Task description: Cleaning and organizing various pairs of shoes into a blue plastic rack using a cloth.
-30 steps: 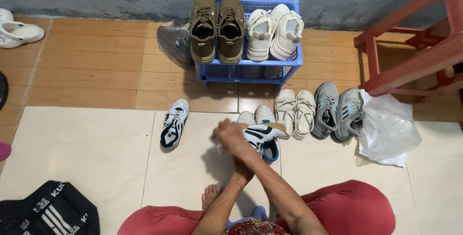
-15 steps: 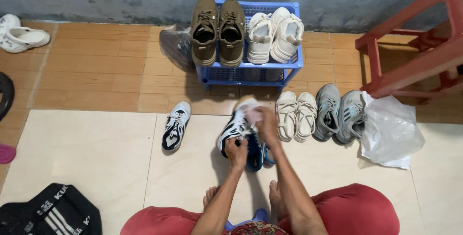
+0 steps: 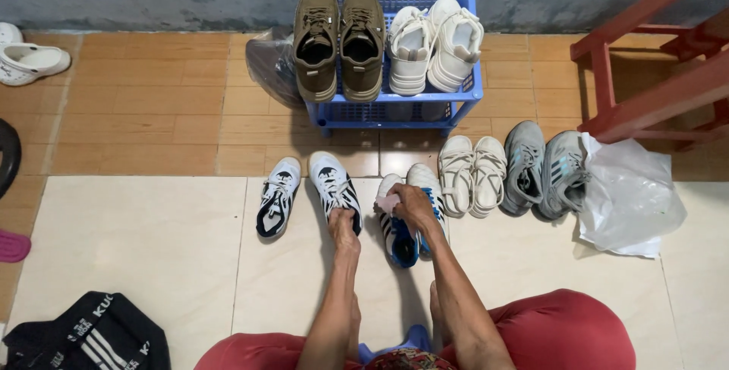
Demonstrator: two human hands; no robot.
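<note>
My left hand [image 3: 343, 226] grips the heel of a black-and-white sneaker [image 3: 331, 182]. The sneaker stands on the pale floor tile beside its mate [image 3: 276, 195]. My right hand [image 3: 412, 206] holds a small pinkish cloth [image 3: 386, 204]. It rests on a white sneaker with blue lining [image 3: 398, 227], one of a pair just right of the black-and-white one. My knees in red trousers and my bare feet are at the bottom of the view.
A blue shoe rack [image 3: 395, 106] against the wall holds an olive pair [image 3: 339, 40] and a white pair [image 3: 434, 42]. White strappy shoes [image 3: 471, 175], grey sneakers [image 3: 541, 166], a clear plastic bag [image 3: 626, 199] and a red wooden stool [image 3: 645, 74] lie right. A black bag [image 3: 87, 332] sits bottom left.
The black-and-white sneaker I held up in both hands now stands on the floor beside its mate. My right hand has left it and moved with the cloth onto the white-and-blue sneaker.
</note>
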